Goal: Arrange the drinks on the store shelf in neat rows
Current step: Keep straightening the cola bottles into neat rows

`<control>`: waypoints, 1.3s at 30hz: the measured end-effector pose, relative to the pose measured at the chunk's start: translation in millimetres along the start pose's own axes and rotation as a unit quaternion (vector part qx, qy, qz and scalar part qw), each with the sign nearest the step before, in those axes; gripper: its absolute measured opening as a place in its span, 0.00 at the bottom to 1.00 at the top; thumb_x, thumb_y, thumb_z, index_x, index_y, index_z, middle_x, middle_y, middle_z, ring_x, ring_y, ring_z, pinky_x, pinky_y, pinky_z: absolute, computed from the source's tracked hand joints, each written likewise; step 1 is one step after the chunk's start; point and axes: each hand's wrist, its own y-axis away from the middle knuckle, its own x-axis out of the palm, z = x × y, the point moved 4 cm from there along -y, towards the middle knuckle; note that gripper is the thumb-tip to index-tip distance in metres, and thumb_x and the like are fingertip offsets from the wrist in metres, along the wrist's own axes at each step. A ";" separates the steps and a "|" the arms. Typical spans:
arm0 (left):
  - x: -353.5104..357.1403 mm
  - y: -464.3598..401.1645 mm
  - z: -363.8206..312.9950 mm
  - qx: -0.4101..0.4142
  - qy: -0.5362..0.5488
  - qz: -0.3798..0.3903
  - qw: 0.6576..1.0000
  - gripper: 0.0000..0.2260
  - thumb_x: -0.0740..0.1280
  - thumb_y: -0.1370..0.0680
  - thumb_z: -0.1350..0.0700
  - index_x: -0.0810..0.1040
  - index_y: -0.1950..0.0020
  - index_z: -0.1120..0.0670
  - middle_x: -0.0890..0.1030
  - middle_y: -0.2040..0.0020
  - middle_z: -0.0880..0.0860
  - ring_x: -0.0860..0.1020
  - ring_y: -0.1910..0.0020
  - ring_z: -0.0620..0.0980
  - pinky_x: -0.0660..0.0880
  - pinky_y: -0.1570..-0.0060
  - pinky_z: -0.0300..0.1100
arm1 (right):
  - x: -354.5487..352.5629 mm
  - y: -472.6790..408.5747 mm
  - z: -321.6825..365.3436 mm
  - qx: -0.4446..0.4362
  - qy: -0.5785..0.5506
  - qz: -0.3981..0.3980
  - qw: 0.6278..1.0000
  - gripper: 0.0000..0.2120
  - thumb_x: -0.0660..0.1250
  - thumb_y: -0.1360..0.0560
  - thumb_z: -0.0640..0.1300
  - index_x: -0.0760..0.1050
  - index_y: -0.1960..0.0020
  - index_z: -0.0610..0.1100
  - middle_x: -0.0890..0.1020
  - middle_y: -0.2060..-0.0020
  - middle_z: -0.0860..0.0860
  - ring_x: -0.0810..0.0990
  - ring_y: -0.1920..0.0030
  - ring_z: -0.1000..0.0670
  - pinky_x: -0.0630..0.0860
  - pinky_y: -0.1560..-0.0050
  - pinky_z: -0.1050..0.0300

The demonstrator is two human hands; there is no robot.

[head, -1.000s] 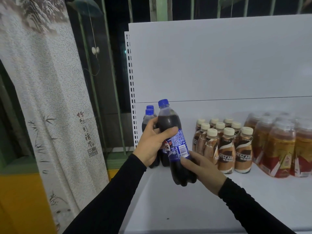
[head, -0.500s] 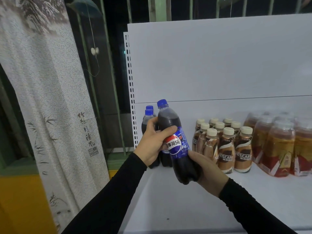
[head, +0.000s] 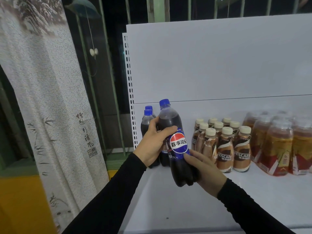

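A cola bottle (head: 175, 146) with a blue cap and blue label is held just above the white shelf (head: 253, 196), tilted slightly, its round logo facing me. My left hand (head: 152, 142) grips its upper body from the left. My right hand (head: 202, 169) grips its lower part from the right. Behind it at the shelf's left end stand more cola bottles (head: 147, 122), partly hidden by my left hand. To the right stand several small coffee bottles (head: 224, 149) in rows, then several amber tea bottles (head: 276, 146).
The shelf's white back panel (head: 219, 61) rises behind the drinks, with a perforated upright (head: 130, 92) at its left edge. A patterned curtain (head: 42, 98) hangs at the left over a yellow ledge (head: 20, 205). Bare shelf surface lies in front of the drinks.
The held cola bottle has been turned about its axis, so the barcode side gave way to the round logo. Both hands kept their grip in roughly the same place.
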 end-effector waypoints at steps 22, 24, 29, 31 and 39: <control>0.1 5.0 3.6 -0.004 0.033 -0.026 0.999 0.26 0.73 0.25 0.62 0.67 0.30 0.52 0.83 0.47 0.56 0.86 0.54 0.54 0.82 0.55 0.50 | 1.7 9.9 11.0 -0.009 0.160 0.005 0.987 0.22 0.68 0.34 0.58 0.75 0.42 0.52 0.82 0.48 0.52 0.82 0.49 0.51 0.83 0.52 0.52; 0.8 5.2 4.9 -0.001 0.014 -0.032 0.999 0.28 0.75 0.26 0.61 0.66 0.30 0.52 0.85 0.49 0.57 0.86 0.55 0.55 0.82 0.56 0.49 | 1.2 10.1 14.2 -0.030 0.236 -0.021 0.971 0.25 0.70 0.37 0.61 0.74 0.43 0.55 0.82 0.47 0.56 0.82 0.50 0.53 0.82 0.50 0.49; 3.3 4.3 1.9 -0.010 0.002 -0.005 1.000 0.24 0.72 0.23 0.58 0.68 0.30 0.51 0.86 0.55 0.51 0.86 0.56 0.51 0.82 0.56 0.46 | -5.2 7.7 9.1 -0.025 0.139 -0.014 0.990 0.25 0.72 0.35 0.54 0.76 0.40 0.49 0.85 0.48 0.52 0.83 0.47 0.49 0.77 0.43 0.38; 2.5 4.1 1.5 -0.021 0.010 0.009 1.000 0.22 0.70 0.22 0.58 0.68 0.30 0.51 0.86 0.58 0.48 0.86 0.56 0.50 0.81 0.57 0.46 | -7.3 6.9 5.3 -0.002 0.066 0.009 0.998 0.21 0.71 0.32 0.49 0.77 0.40 0.47 0.84 0.46 0.49 0.83 0.45 0.47 0.80 0.43 0.43; 2.6 3.8 0.7 0.016 -0.049 -0.040 0.998 0.29 0.77 0.29 0.59 0.69 0.32 0.52 0.85 0.50 0.55 0.86 0.55 0.52 0.82 0.56 0.44 | -4.5 5.6 8.5 -0.023 0.207 0.000 0.978 0.21 0.70 0.34 0.56 0.75 0.42 0.52 0.82 0.46 0.53 0.83 0.52 0.59 0.82 0.56 0.58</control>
